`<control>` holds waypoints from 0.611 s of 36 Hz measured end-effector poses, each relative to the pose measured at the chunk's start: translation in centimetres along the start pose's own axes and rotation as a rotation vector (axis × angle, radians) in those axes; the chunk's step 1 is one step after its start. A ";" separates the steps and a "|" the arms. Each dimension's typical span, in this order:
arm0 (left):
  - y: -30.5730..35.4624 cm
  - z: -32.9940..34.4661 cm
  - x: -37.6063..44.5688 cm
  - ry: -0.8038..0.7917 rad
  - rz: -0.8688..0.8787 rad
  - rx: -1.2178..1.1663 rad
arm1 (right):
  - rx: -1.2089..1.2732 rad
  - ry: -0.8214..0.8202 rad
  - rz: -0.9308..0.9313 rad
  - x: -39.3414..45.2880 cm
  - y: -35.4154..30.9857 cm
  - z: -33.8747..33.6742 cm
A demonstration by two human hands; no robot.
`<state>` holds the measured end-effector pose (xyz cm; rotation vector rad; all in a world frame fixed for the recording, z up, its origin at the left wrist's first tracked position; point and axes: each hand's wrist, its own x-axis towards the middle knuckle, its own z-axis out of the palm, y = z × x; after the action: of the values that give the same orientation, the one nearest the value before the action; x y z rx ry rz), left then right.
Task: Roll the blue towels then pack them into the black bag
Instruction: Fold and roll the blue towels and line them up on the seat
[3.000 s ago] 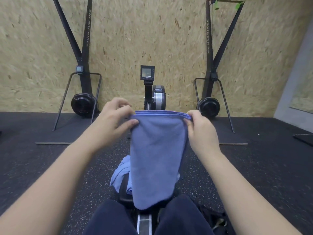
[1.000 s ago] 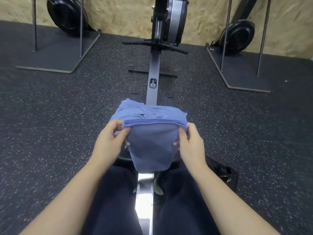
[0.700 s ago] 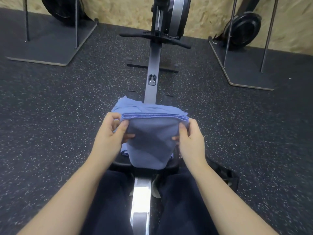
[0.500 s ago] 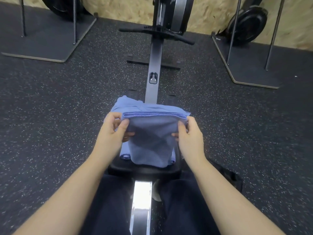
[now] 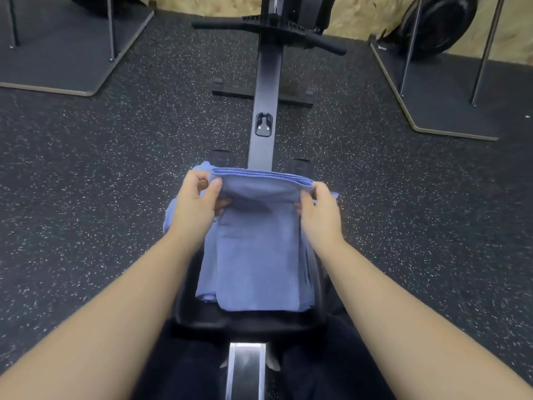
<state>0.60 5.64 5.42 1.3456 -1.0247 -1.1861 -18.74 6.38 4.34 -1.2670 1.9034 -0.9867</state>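
1. We see a folded blue terry towel (image 5: 256, 255) lying lengthwise on the black moulded seat (image 5: 248, 321) of a rowing machine, its near end flat on the seat, its far end lifted off it.
2. Left hand (image 5: 196, 209) pinches the far left corner of that towel, thumb on top, fingers curled beneath the fold.
3. Right hand (image 5: 318, 215) pinches the far right corner likewise, thumb over the layered edge. The hands sit apart, the towel's width between them.
4. The raised far edge shows several stacked layers, arched between the two grips.
5. More crumpled blue cloth (image 5: 173, 215) lies under the held towel, poking out left of the left hand and just past the right; how many pieces, we cannot tell.
6. The grey metal rail (image 5: 264, 111) runs away from the seat to a black handlebar (image 5: 268, 33).
7. Dark speckled rubber flooring (image 5: 86, 183) surrounds it. Dark trousers (image 5: 187, 370) flank the rail nearest us.
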 end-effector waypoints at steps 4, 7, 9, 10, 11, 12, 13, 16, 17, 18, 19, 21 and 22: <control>-1.6 0.8 2.2 0.028 -0.005 -0.016 | -0.030 0.003 0.004 2.1 0.8 1.0; -3.0 1.1 3.7 0.055 -0.010 -0.037 | -0.053 0.006 0.000 3.5 1.6 1.6; -3.7 1.4 4.4 0.050 0.005 -0.054 | -0.065 -0.001 0.003 4.4 2.1 2.1; -4.1 1.4 4.7 0.043 0.013 -0.067 | -0.065 -0.002 0.003 4.8 2.4 2.4; -4.4 1.5 5.0 0.035 0.016 -0.081 | -0.069 -0.001 0.005 5.1 2.7 2.6; -4.7 1.6 5.2 0.025 0.017 -0.099 | -0.067 -0.003 0.004 5.4 3.0 2.8; -4.9 1.7 5.3 0.009 0.020 -0.104 | -0.056 -0.017 0.002 5.7 3.2 3.0; -5.4 1.4 5.1 -0.029 0.088 0.085 | -0.027 -0.101 -0.025 5.8 3.5 3.0; -5.7 1.2 4.9 -0.049 0.127 0.178 | -0.035 -0.132 -0.034 5.6 3.6 2.9; -6.0 1.0 4.4 -0.084 0.158 0.237 | -0.045 -0.158 -0.044 5.3 3.8 2.8; -6.3 0.9 4.0 -0.132 0.184 0.265 | -0.062 -0.179 -0.049 5.0 4.1 2.7; -7.3 0.3 3.3 -0.217 0.183 0.270 | -0.092 -0.204 -0.067 4.2 4.7 2.3; -7.8 0.0 2.8 -0.265 0.179 0.285 | -0.099 -0.214 -0.080 3.6 4.9 2.1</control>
<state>0.83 3.77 -2.70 1.3015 -1.5187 -1.1324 -20.43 3.73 -1.30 -1.4542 1.7664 -0.7697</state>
